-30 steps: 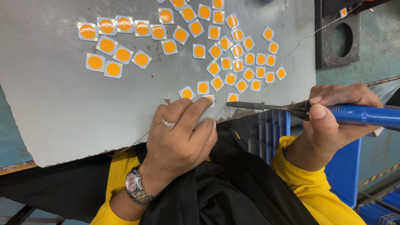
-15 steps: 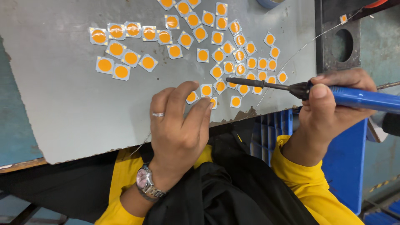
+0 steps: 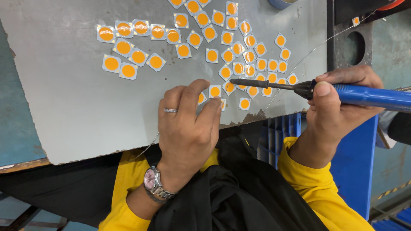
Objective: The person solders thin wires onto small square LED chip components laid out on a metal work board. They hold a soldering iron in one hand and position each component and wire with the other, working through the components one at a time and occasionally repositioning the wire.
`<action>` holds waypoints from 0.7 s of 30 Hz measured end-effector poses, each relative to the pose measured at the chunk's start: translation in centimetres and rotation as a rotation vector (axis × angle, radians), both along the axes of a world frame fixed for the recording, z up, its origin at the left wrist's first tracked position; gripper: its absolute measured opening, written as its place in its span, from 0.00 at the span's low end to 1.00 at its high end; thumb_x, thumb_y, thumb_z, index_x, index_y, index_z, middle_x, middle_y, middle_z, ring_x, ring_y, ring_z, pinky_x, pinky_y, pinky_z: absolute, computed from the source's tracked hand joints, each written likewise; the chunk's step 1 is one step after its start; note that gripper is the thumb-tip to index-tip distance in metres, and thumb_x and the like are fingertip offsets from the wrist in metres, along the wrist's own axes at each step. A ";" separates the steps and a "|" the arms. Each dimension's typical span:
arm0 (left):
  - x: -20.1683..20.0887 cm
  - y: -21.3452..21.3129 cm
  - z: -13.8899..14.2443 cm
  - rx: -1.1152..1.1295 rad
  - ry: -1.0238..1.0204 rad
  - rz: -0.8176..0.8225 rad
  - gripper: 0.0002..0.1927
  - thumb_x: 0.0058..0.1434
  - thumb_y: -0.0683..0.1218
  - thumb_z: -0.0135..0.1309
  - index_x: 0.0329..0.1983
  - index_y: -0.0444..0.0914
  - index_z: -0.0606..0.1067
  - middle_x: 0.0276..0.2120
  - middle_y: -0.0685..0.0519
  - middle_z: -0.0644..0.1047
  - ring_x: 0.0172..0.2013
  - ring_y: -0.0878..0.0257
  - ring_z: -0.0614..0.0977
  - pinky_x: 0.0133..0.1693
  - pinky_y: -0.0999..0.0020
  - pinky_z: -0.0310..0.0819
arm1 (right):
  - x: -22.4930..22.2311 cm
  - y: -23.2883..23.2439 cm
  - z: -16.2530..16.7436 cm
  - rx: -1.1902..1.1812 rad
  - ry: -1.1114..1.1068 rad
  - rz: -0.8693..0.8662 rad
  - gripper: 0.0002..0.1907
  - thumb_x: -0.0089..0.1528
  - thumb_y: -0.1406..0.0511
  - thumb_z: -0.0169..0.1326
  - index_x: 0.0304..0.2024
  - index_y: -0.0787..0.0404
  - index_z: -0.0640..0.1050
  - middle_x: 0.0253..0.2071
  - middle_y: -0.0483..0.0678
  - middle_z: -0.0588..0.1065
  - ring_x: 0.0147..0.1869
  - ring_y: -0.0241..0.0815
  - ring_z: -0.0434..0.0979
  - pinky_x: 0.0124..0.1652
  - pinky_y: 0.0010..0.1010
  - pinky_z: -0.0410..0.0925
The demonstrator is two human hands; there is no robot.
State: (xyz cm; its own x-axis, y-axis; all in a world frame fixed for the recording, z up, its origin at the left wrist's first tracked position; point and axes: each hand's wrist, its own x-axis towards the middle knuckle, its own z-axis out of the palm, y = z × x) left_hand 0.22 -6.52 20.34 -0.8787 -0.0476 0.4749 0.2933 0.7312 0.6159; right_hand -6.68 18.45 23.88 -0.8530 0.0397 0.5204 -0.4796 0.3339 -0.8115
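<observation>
My right hand (image 3: 338, 109) grips a soldering iron (image 3: 364, 96) with a blue handle; its dark tip reaches left over a cluster of small square chips with orange round centres (image 3: 250, 64). My left hand (image 3: 188, 124) rests fingers-down on the grey board (image 3: 72, 111), its fingertips on and beside a chip (image 3: 215, 91) at the near edge. A ring and a wristwatch are on that hand. A thin solder wire (image 3: 299, 62) arcs across the board toward the tip.
A second group of the orange chips (image 3: 128, 60) lies at the board's upper left. A dark metal block with a round hole (image 3: 353, 42) stands at the upper right. Blue plastic crates (image 3: 355, 158) sit below the board's edge, beside my yellow sleeves.
The iron's tip has moved left and up over the chip cluster. My left hand has slid further up onto the board, fingers now on a chip at the edge.
</observation>
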 end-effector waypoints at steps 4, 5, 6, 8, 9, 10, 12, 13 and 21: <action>-0.1 0.1 0.0 -0.015 -0.010 -0.001 0.08 0.61 0.40 0.64 0.42 0.37 0.80 0.56 0.50 0.74 0.52 0.51 0.73 0.52 0.55 0.69 | 0.3 0.8 -0.8 0.019 0.018 0.021 0.19 0.67 0.63 0.70 0.40 0.70 0.74 0.34 0.52 0.74 0.28 0.34 0.71 0.29 0.19 0.63; -0.1 0.1 0.0 -0.009 -0.009 -0.003 0.08 0.61 0.40 0.64 0.42 0.37 0.80 0.55 0.49 0.74 0.52 0.51 0.73 0.51 0.55 0.69 | 0.3 1.1 -1.0 0.025 0.024 0.025 0.19 0.68 0.63 0.70 0.40 0.70 0.74 0.34 0.52 0.74 0.29 0.35 0.72 0.30 0.19 0.63; -0.1 0.1 0.0 -0.004 -0.008 -0.004 0.08 0.61 0.41 0.65 0.42 0.37 0.80 0.55 0.49 0.74 0.52 0.51 0.73 0.51 0.55 0.69 | 0.3 1.3 -1.2 0.031 0.030 0.028 0.19 0.68 0.64 0.70 0.41 0.70 0.73 0.35 0.53 0.75 0.30 0.35 0.72 0.31 0.20 0.64; 0.0 0.0 0.0 0.014 0.025 -0.013 0.08 0.61 0.41 0.65 0.43 0.37 0.80 0.55 0.49 0.74 0.51 0.50 0.74 0.51 0.55 0.69 | -0.3 1.8 -1.5 0.024 0.075 0.037 0.18 0.68 0.65 0.69 0.42 0.70 0.72 0.35 0.53 0.74 0.30 0.37 0.73 0.32 0.22 0.66; 0.1 -0.1 0.0 0.026 0.056 -0.019 0.08 0.61 0.40 0.65 0.44 0.37 0.80 0.54 0.49 0.74 0.51 0.51 0.74 0.51 0.55 0.69 | -0.6 2.0 -1.5 0.011 0.107 0.044 0.18 0.68 0.65 0.69 0.44 0.69 0.71 0.35 0.53 0.74 0.30 0.39 0.73 0.33 0.23 0.68; 0.2 -0.2 0.0 0.039 0.087 -0.025 0.09 0.62 0.40 0.65 0.45 0.36 0.80 0.54 0.49 0.74 0.51 0.51 0.74 0.52 0.55 0.69 | -1.1 2.0 -1.4 -0.020 0.158 0.055 0.18 0.67 0.66 0.68 0.45 0.67 0.70 0.34 0.53 0.73 0.30 0.40 0.74 0.33 0.26 0.71; 0.4 -0.4 -0.1 0.032 0.103 -0.044 0.08 0.60 0.40 0.65 0.41 0.36 0.80 0.53 0.49 0.75 0.49 0.51 0.75 0.49 0.55 0.69 | -1.2 1.9 -1.2 -0.058 0.216 0.061 0.19 0.66 0.66 0.67 0.47 0.64 0.68 0.34 0.52 0.72 0.30 0.42 0.75 0.35 0.29 0.75; 0.5 -0.5 -0.1 0.029 0.112 -0.054 0.08 0.59 0.40 0.65 0.39 0.36 0.80 0.52 0.49 0.75 0.48 0.50 0.75 0.48 0.55 0.69 | -0.9 1.7 -1.1 -0.067 0.226 0.055 0.19 0.67 0.66 0.67 0.48 0.63 0.68 0.35 0.52 0.72 0.30 0.42 0.75 0.35 0.30 0.75; 0.5 -0.6 -0.2 -0.012 0.098 -0.071 0.06 0.60 0.41 0.64 0.39 0.36 0.79 0.53 0.49 0.76 0.49 0.52 0.75 0.47 0.57 0.69 | 0.8 0.4 -0.8 -0.088 0.083 0.050 0.17 0.63 0.67 0.68 0.41 0.67 0.71 0.32 0.53 0.73 0.29 0.39 0.74 0.34 0.27 0.73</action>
State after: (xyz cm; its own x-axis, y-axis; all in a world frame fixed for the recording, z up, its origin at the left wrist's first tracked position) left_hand 0.74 -7.14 20.15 -0.8291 0.0199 0.5587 0.4032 0.7135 0.5730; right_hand -5.89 18.81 23.13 -0.8092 0.0469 0.5856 -0.5604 0.2373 -0.7935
